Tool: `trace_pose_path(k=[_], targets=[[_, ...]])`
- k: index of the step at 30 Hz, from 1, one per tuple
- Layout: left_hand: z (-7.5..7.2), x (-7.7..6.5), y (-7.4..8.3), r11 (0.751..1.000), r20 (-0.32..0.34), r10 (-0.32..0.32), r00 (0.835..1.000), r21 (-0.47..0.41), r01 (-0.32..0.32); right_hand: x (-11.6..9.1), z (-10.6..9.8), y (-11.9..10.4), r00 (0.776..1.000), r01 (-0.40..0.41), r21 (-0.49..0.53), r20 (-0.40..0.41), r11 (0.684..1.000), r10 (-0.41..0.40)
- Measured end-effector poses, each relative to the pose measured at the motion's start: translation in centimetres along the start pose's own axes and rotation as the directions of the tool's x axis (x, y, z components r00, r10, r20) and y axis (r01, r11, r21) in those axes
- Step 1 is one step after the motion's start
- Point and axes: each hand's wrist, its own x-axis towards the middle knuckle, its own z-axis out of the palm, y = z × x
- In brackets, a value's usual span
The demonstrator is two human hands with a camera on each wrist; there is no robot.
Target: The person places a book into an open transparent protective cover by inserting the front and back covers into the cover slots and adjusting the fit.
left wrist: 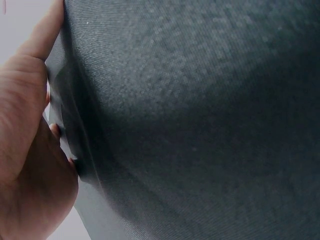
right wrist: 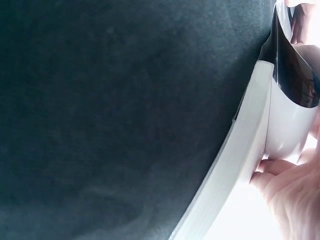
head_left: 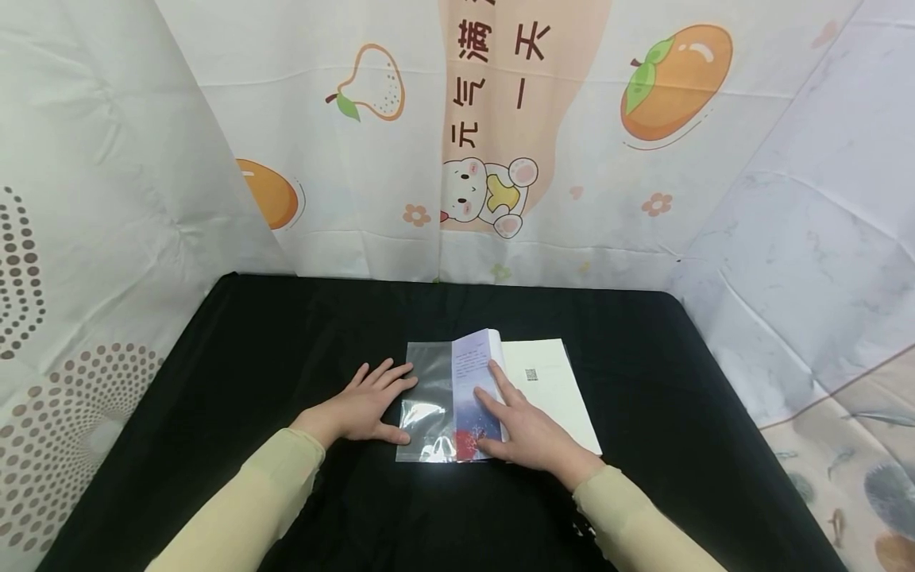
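Observation:
A book lies on the black cloth, opened at its cover, with a cream page (head_left: 552, 389) bearing a small QR code on the right. Its purple cover flap (head_left: 468, 373) is folded toward the left, over a clear plastic book cover (head_left: 429, 421). My left hand (head_left: 368, 403) is spread, palm down, its fingertips and thumb touching the plastic's left edge. Across the purple flap rests my right hand (head_left: 525, 425), fingers extended and spread. In the right wrist view, the book's page block (right wrist: 235, 155) stands out beside the curved flap (right wrist: 287, 125).
Black cloth (head_left: 343, 508) covers the table around the book. White printed curtains (head_left: 300, 119) hang behind the table and along both sides. The left wrist view shows mostly dark cloth (left wrist: 190, 125).

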Motion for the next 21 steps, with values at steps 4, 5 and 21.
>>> trace_pose_path(k=[4, 5, 21], targets=[[0.13, 0.06, -0.08, 1.0, -0.001, 0.001, 1.0, 0.004, -0.001, -0.16, 0.03, 0.13, 1.0, -0.003, 0.001, 0.0, 1.0, 0.003], [0.15, 0.08, -0.08, 1.0, -0.004, 0.003, 1.0, 0.003, -0.003, -0.18, 0.02, 0.15, 1.0, -0.003, 0.003, 0.0, 1.0, 0.003], [0.0, 0.01, 0.01, 1.0, -0.004, 0.008, 1.0, 0.006, -0.008, -0.21, 0.03, 0.6, 1.0, 0.004, 0.02, 0.003, 1.0, -0.004]])
